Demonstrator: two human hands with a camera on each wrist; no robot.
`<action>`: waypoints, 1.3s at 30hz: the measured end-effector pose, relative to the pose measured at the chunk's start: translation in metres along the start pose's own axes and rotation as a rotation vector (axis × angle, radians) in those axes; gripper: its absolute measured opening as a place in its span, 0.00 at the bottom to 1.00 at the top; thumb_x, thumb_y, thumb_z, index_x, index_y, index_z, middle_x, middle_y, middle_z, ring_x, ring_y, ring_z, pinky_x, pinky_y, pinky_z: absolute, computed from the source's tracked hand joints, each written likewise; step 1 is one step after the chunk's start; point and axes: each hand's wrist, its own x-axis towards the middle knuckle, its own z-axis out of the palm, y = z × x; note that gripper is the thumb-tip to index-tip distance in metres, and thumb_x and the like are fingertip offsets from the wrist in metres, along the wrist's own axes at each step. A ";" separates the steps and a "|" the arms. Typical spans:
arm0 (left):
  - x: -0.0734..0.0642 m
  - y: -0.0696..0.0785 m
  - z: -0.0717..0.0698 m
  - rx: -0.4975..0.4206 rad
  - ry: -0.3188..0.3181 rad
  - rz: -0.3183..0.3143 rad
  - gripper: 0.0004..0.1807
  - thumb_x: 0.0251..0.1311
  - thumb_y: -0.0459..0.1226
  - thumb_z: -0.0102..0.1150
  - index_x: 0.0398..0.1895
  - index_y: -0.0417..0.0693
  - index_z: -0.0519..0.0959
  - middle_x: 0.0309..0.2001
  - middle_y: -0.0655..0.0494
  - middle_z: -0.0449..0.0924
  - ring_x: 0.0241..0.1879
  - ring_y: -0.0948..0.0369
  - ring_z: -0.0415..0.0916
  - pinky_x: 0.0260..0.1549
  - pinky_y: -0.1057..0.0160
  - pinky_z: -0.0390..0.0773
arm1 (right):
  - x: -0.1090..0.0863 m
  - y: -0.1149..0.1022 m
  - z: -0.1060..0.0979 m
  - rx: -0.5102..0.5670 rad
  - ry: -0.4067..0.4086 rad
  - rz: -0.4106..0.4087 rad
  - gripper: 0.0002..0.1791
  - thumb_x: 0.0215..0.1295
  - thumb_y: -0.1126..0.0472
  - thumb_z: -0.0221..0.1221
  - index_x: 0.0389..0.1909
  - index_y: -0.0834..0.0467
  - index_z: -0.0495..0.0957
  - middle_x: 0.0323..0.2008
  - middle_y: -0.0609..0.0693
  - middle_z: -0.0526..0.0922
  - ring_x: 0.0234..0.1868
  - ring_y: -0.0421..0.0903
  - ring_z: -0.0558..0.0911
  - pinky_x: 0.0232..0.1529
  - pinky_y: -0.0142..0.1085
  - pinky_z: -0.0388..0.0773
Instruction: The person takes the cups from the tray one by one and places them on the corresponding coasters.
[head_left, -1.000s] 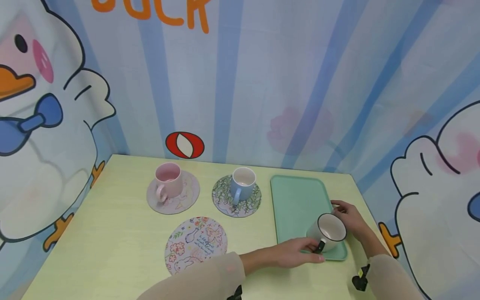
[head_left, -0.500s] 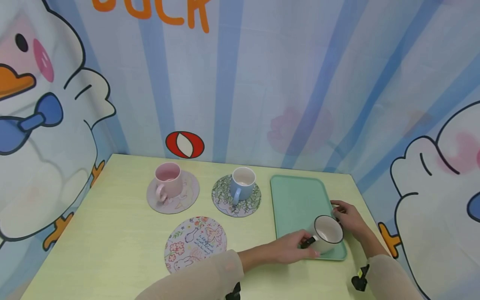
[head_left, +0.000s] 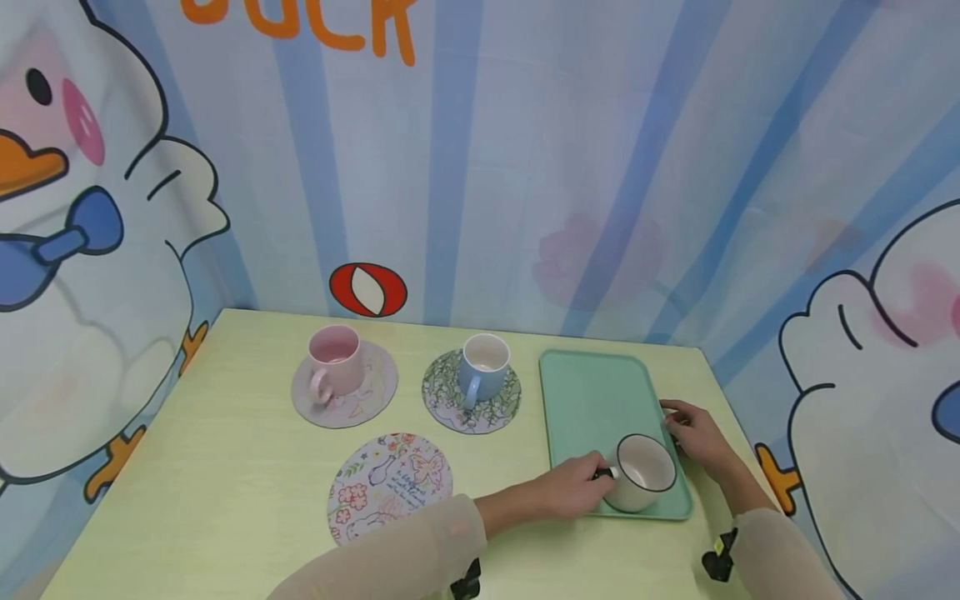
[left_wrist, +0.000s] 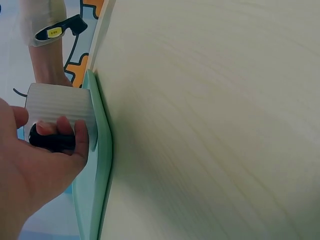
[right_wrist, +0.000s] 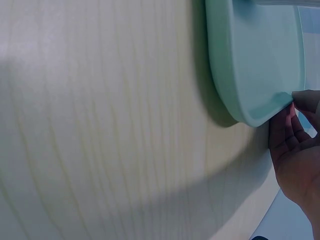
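Observation:
A cream mug [head_left: 637,492] with a dark rim and black handle stands near the front end of a mint-green tray [head_left: 592,392]. My left hand [head_left: 573,487] grips its handle from the left. In the left wrist view, curled fingers [left_wrist: 80,140] wrap the black handle [left_wrist: 52,142] beside the ribbed mug wall. My right hand [head_left: 697,433] is at the tray's right edge, behind the mug. Seen from the right wrist, the thumb [right_wrist: 305,101] lies on the rim and the other fingers are outside below it, pinching the tray edge.
A pink mug [head_left: 335,362] stands on a round pinkish coaster [head_left: 382,375] at back left. Beside it, a blue mug [head_left: 483,367] stands on a green floral coaster [head_left: 442,400]. A round coaster with colourful drawings [head_left: 390,487] lies bare nearer the front.
The cream mug has turned, its handle swinging from the front round to the left, and shifted slightly left. My left hand has followed the handle. The right hand stays at the tray edge.

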 end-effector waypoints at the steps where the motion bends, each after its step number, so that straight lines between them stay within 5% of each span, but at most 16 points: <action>1: 0.000 0.000 -0.001 0.013 0.005 0.002 0.14 0.80 0.47 0.47 0.48 0.45 0.75 0.31 0.58 0.72 0.26 0.65 0.66 0.26 0.67 0.68 | 0.000 0.000 0.000 0.000 0.000 0.001 0.25 0.83 0.67 0.48 0.76 0.71 0.64 0.52 0.68 0.77 0.43 0.53 0.78 0.35 0.40 0.79; 15: 0.001 -0.001 -0.007 0.121 -0.016 0.113 0.16 0.85 0.42 0.44 0.39 0.46 0.78 0.27 0.64 0.76 0.26 0.68 0.70 0.30 0.71 0.72 | 0.001 0.003 -0.001 -0.010 0.004 0.012 0.26 0.84 0.65 0.48 0.76 0.71 0.63 0.53 0.69 0.76 0.44 0.54 0.78 0.37 0.41 0.80; 24: 0.001 -0.005 -0.007 0.013 -0.044 0.074 0.19 0.85 0.43 0.43 0.39 0.45 0.81 0.24 0.59 0.78 0.23 0.65 0.70 0.26 0.69 0.69 | 0.002 0.009 0.003 -0.019 0.015 0.012 0.26 0.84 0.65 0.48 0.76 0.71 0.63 0.54 0.69 0.76 0.47 0.55 0.78 0.38 0.41 0.81; 39: -0.005 -0.003 -0.011 -0.044 0.086 0.123 0.19 0.85 0.44 0.43 0.37 0.48 0.82 0.25 0.63 0.74 0.26 0.69 0.70 0.31 0.69 0.70 | 0.003 0.002 0.000 -0.029 0.013 0.014 0.26 0.84 0.65 0.49 0.76 0.71 0.63 0.55 0.70 0.76 0.49 0.56 0.78 0.38 0.42 0.81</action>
